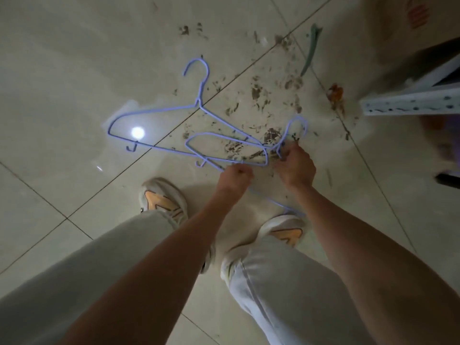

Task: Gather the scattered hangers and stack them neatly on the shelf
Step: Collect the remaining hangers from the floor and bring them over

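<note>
Seen from above: bare forearms without sleeves, watch or rings, ending in the left hand [235, 176] and right hand [296, 168]. Below, loose pale trousers [286, 282] (off-white, with a seam down the right leg). On the feet, whitish sneakers [163, 199] with orange panels on the uppers, scuffed and greyed at the toes.

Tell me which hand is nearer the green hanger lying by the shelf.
Right. The right hand is below the green hanger, gripping a purple hanger's neck; the left hand is farther down and leftward.
</note>
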A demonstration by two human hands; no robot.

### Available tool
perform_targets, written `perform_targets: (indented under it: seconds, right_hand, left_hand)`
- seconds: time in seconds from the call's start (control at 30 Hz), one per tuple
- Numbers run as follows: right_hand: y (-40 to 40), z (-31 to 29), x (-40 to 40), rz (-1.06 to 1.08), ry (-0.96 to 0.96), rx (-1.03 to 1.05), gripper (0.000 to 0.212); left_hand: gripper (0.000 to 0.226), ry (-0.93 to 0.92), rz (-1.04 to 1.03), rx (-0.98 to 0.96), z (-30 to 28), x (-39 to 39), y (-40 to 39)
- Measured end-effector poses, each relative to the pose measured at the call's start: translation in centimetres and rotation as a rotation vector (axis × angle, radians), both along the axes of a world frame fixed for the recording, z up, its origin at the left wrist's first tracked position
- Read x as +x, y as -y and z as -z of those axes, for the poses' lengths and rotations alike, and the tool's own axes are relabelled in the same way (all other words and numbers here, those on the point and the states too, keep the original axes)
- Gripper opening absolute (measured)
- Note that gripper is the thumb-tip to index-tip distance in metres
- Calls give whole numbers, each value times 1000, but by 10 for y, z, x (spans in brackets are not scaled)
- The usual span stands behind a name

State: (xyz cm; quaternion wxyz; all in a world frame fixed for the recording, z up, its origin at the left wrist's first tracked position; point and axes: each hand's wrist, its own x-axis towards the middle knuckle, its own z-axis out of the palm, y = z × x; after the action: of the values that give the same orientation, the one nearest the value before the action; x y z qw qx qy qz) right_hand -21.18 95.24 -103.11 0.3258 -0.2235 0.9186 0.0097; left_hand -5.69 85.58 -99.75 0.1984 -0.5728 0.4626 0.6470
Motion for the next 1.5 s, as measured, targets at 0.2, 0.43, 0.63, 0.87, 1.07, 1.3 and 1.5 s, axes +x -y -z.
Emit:
perform_targets:
  seconds: [0.2, 0.43, 0.63, 0.87, 1.07, 1.3, 1.5]
  right_hand:
    - [22, -51, 38, -150, 115, -382, 12]
    - [74, -102, 67, -52, 248, -664, 15]
    - [136, -34, 52, -329, -19, -147, 32]
    - [130, 3, 53, -688, 32, -6, 27]
    - [84, -98, 40, -314, 171, -110, 15]
    - [15, -324, 13, -229, 171, -91, 19]
    - [-63, -511, 27, -19, 123, -56, 36]
  left_hand:
    - [18, -112, -289, 110, -44, -19, 4]
    - [26, -123, -786, -212, -106, 11, 16]
    - [22, -36, -879, -532, -111, 48, 39]
    - [23, -99, -931, -643, -121, 53, 72]
    - [23, -177, -729, -647, -210, 61, 82]
    - [26, -184, -493, -446, -378, 46, 67]
    - [28, -342, -151, -201, -536, 33, 57]
